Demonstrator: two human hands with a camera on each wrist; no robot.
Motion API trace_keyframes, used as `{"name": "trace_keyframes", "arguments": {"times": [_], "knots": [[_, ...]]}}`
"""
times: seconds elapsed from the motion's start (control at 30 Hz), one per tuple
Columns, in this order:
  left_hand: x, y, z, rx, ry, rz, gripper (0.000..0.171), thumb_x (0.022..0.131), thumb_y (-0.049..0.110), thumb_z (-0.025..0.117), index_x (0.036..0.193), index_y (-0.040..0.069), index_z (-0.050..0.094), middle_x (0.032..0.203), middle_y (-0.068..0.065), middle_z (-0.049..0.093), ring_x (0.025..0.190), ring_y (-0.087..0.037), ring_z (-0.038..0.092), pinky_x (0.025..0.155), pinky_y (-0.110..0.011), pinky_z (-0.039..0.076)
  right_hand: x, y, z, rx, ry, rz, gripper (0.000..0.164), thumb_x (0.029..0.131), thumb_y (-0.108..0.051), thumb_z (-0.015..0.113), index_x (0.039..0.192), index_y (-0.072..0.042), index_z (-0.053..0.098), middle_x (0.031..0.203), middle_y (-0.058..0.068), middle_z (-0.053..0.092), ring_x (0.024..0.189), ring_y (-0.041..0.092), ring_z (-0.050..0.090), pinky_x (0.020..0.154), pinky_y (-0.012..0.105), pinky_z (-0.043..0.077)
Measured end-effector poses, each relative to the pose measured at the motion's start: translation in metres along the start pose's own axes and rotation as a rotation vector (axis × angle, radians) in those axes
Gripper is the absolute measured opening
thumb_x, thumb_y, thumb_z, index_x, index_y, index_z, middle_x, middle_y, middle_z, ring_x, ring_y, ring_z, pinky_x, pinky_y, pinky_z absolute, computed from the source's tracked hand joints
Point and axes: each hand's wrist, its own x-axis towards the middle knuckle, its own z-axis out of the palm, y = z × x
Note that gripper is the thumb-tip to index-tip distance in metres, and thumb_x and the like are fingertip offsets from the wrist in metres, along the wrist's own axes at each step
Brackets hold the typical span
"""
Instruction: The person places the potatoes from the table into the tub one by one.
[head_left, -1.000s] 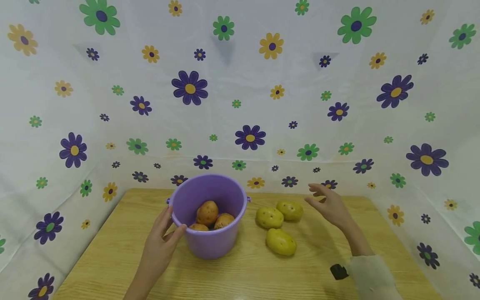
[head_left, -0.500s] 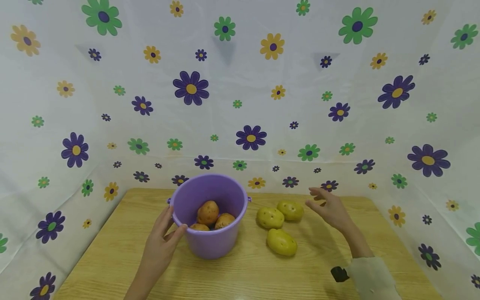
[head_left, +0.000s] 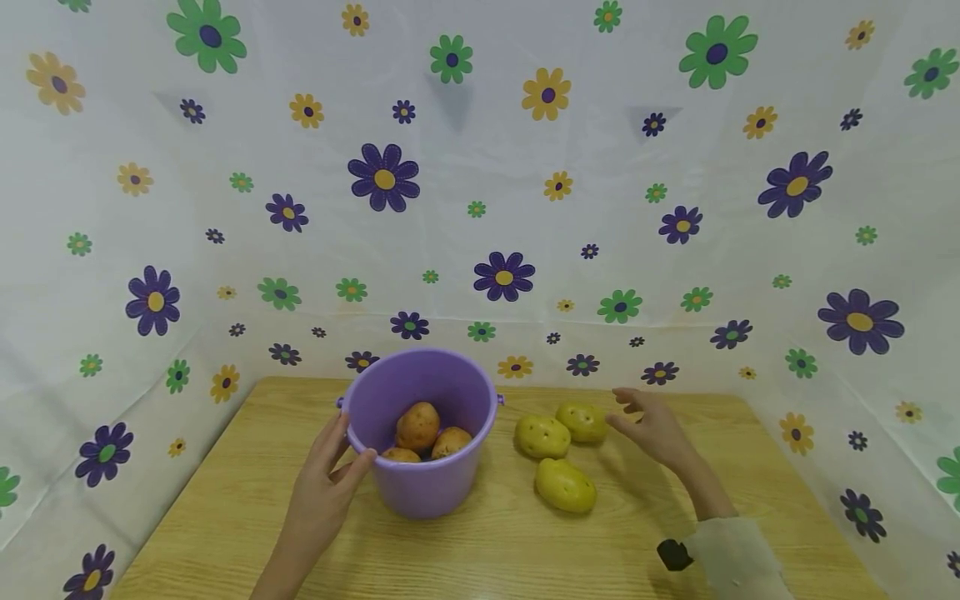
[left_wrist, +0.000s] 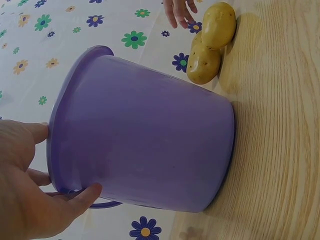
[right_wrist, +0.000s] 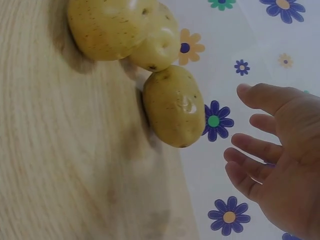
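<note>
A purple bucket stands on the table, its mouth tilted into view, with brown potatoes inside. My left hand holds its left rim, thumb at the near edge and fingers along the side; in the left wrist view the fingers touch the rim and outer wall. Three yellow-green potatoes lie right of the bucket: one at left, one behind, one nearer. My right hand hovers just right of them, fingers loosely bent and apart from the potatoes, holding nothing.
The wooden table is backed and flanked by a white flowered sheet. A bucket handle hangs beyond the bucket in the left wrist view. A black strap piece sits by my right sleeve.
My right hand has come slightly lower and left, closer to the rear yellow-green potato. The left hand, bucket and potatoes stay in place; the head view shifts a little.
</note>
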Motion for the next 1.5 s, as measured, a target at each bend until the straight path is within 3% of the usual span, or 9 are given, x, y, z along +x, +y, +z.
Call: {"name": "trace_keyframes", "arguments": {"times": [0.27,0.53,0.9,1.23,1.5], "knots": [[-0.001,0.002,0.0,0.012,-0.005,-0.018,0.073,0.105,0.021,0.065,0.163,0.002,0.025,0.17,-0.02,0.013,0.15,-0.044,0.03,0.105,-0.019,0.047,0.0,0.013,0.015,0.013,-0.044,0.042,0.056,0.098,-0.017,0.073,0.141,0.011,0.052,0.135,0.035,0.057,0.118,0.05,0.058,0.095,0.061,0.057],[-0.001,0.003,0.001,-0.001,-0.002,-0.028,0.073,0.105,0.021,0.065,0.162,0.001,0.025,0.17,-0.019,0.012,0.15,-0.043,0.03,0.103,-0.016,0.046,0.003,0.025,0.028,0.036,-0.087,0.092,0.062,0.094,-0.019,0.077,0.142,0.011,0.05,0.139,0.035,0.054,0.121,0.051,0.056,0.1,0.064,0.053],[-0.002,0.001,-0.001,0.017,-0.003,-0.034,0.072,0.105,0.021,0.064,0.163,0.004,0.025,0.17,-0.019,0.013,0.15,-0.043,0.03,0.107,-0.025,0.047,0.009,0.032,0.045,0.094,-0.112,0.106,0.076,0.09,-0.017,0.082,0.147,0.012,0.043,0.138,0.036,0.054,0.118,0.049,0.058,0.103,0.061,0.052],[-0.001,0.001,-0.001,0.007,-0.003,-0.031,0.073,0.105,0.023,0.064,0.163,0.004,0.025,0.17,-0.019,0.012,0.15,-0.043,0.03,0.104,-0.017,0.046,0.012,0.036,0.052,0.097,-0.12,0.094,0.079,0.09,-0.015,0.082,0.15,0.012,0.039,0.142,0.036,0.051,0.122,0.049,0.057,0.108,0.063,0.047],[-0.001,0.0,-0.001,-0.011,-0.005,-0.026,0.07,0.105,0.017,0.063,0.163,0.004,0.025,0.17,-0.019,0.012,0.15,-0.043,0.029,0.102,-0.012,0.046,0.013,0.04,0.057,0.102,-0.115,0.144,0.078,0.091,-0.013,0.081,0.153,0.008,0.038,0.145,0.035,0.049,0.124,0.05,0.056,0.109,0.061,0.048]]}}
